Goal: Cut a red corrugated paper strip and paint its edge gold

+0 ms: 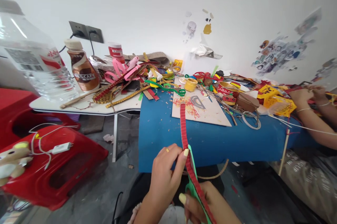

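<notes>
My left hand (168, 166) pinches a long red corrugated cardboard strip (183, 129) between thumb and fingers. The strip's far end stands in front of the board on the table, and its near end slants down past my right hand (204, 201). Wrapped in my right hand is a pair of green scissors (193, 190). A green blade (193, 155) lies along the strip's edge, just right of my left thumb. The strip and my fingers partly hide the scissors, so I cannot tell how far the blades are apart.
A white board (210, 113) bears a protractor (197, 102), yellow jar (191, 84) and red and yellow scraps. Craft strips pile up behind. Two bottles (82, 66) (34, 59) stand left, above a red stool (63, 157). Another person's hands (305, 99) work at the right.
</notes>
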Demonstrator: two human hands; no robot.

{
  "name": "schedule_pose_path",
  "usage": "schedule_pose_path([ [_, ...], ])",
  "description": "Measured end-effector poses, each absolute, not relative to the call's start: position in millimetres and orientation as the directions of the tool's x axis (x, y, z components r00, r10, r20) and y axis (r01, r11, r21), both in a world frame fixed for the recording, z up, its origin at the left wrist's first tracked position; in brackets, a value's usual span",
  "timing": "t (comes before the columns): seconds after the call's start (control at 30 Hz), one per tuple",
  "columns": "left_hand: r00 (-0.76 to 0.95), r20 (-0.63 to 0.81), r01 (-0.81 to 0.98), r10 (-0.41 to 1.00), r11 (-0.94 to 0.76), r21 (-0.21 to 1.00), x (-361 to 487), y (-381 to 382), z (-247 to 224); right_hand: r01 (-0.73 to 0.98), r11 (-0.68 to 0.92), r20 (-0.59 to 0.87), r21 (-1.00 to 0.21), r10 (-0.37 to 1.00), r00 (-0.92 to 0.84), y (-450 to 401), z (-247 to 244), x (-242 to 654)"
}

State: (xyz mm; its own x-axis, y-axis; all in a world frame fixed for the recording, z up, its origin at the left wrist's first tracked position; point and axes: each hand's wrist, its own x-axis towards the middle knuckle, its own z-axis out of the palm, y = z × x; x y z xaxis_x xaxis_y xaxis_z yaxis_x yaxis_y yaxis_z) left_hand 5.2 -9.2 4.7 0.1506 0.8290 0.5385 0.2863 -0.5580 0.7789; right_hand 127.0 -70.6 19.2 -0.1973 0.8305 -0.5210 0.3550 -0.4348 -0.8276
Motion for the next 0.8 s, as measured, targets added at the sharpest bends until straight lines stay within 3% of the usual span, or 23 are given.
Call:
schedule_pose_path([
  [0.23, 0.219, 0.493, 0.208, 0.842, -0.534, 0.82, -0.1, -11.0, 9.0, 0.588, -0.204, -0.313, -0.783, 0.945, -0.089, -68.5, -8.1, 135.2],
  [0.37, 0.27, 0.46, 0.154, 0.846, -0.509, 0.847, -2.9, -12.5, 11.0, 0.661, -0.176, -0.261, -0.73, 0.965, -0.03, -73.1, -13.2, 135.8],
  [0.8, 0.191, 0.443, 0.295, 0.876, -0.481, 0.825, -5.6, -2.6, 9.3, 0.497, -0.308, -0.389, -0.811, 0.919, -0.066, -70.7, 12.5, 121.2],
])
